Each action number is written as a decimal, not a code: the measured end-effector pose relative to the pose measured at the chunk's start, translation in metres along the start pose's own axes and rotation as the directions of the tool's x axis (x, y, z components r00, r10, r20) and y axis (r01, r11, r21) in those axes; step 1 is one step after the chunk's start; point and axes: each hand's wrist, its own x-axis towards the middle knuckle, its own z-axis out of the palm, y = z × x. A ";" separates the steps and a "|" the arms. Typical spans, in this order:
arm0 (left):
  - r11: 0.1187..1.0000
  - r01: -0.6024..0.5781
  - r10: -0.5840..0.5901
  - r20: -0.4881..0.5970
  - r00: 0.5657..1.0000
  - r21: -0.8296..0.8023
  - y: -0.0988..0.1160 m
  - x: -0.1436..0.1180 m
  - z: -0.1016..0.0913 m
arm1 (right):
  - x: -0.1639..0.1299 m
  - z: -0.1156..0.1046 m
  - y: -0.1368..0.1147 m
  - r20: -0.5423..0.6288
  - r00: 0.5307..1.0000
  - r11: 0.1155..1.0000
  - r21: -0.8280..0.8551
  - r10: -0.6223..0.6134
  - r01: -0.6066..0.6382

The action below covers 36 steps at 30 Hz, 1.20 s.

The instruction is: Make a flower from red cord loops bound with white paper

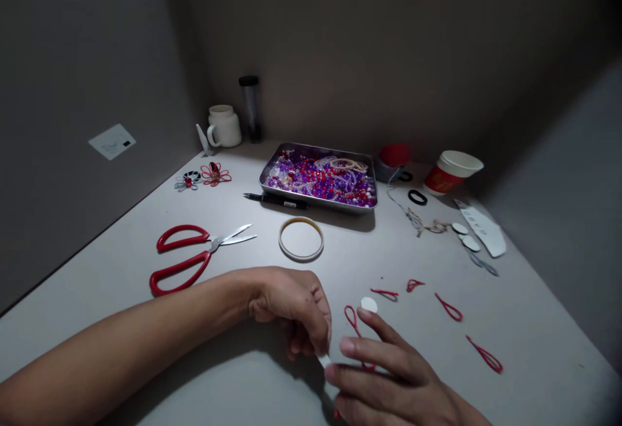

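My left hand [304,312] is closed, its thumb and fingers pinching a small white piece [324,361]. My right hand [389,374] lies to the right with its fingers stretched out and apart. One of its fingertips meets the lower end of the white piece; its thumb is hidden. Partly under the right fingers is a red cord loop [350,319], and a white disc [368,304] sits just beyond the index fingertip. A bit of red [336,414] shows below that hand. Farther right, several red cord loops [449,308] lie on the table.
Red-handled scissors [214,244] lie open at left. A tape roll [301,257] rests before a metal tray [321,203] of beads, with a pen [275,201] alongside. Around the back stand a mug [226,129], a clear tube [251,108] and a paper cup [447,176].
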 end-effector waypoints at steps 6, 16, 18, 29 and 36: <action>0.987 -0.132 0.123 -0.099 0.987 -0.090 0.003 0.002 -0.001 | -0.011 0.021 -0.001 -0.365 0.866 0.937 0.210 0.341 -0.280; 0.880 -0.475 0.405 -0.509 0.759 -0.009 0.006 0.005 0.019 | -0.016 0.032 -0.001 -0.491 0.496 0.698 0.497 0.717 -0.516; 0.874 -0.480 0.430 -0.591 0.682 0.082 0.005 0.003 0.023 | -0.015 0.029 0.001 -0.524 0.365 0.632 0.536 0.769 -0.560; 0.683 -0.420 0.724 -0.631 0.279 0.597 -0.015 0.014 0.040 | 0.007 0.040 -0.005 0.194 0.077 -0.163 0.941 0.978 -0.297; 0.607 -0.479 0.782 -0.584 0.217 0.634 -0.021 0.019 0.045 | 0.008 0.036 0.000 0.274 0.041 -0.247 0.915 0.961 -0.320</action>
